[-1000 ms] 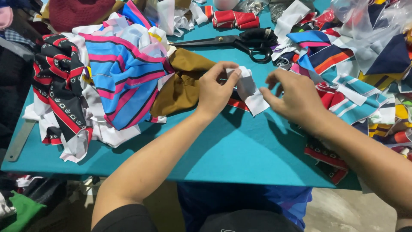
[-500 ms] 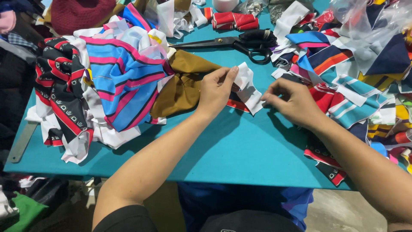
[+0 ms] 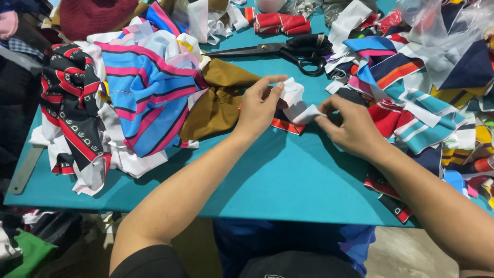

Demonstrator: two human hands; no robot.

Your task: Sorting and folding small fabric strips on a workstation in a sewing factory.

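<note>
My left hand (image 3: 261, 105) and my right hand (image 3: 350, 126) both grip a small white fabric scrap (image 3: 295, 101) over the teal table (image 3: 288, 175). The left fingers pinch its upper part, the right fingertips pinch its lower right corner. Under the scrap lies a dark piece with a red-orange edge (image 3: 286, 125). A brown cloth (image 3: 218, 98) lies just left of my left hand.
Black scissors (image 3: 288, 50) lie behind the hands. A heap of blue, pink and black striped fabric (image 3: 134, 98) fills the left side. Many striped scraps (image 3: 422, 103) cover the right. Red folded pieces (image 3: 280, 22) sit at the back. A metal ruler (image 3: 23, 170) pokes out at the left edge.
The white scrap has been folded smaller between both hands, and my right hand has moved left, closer to my left hand.
</note>
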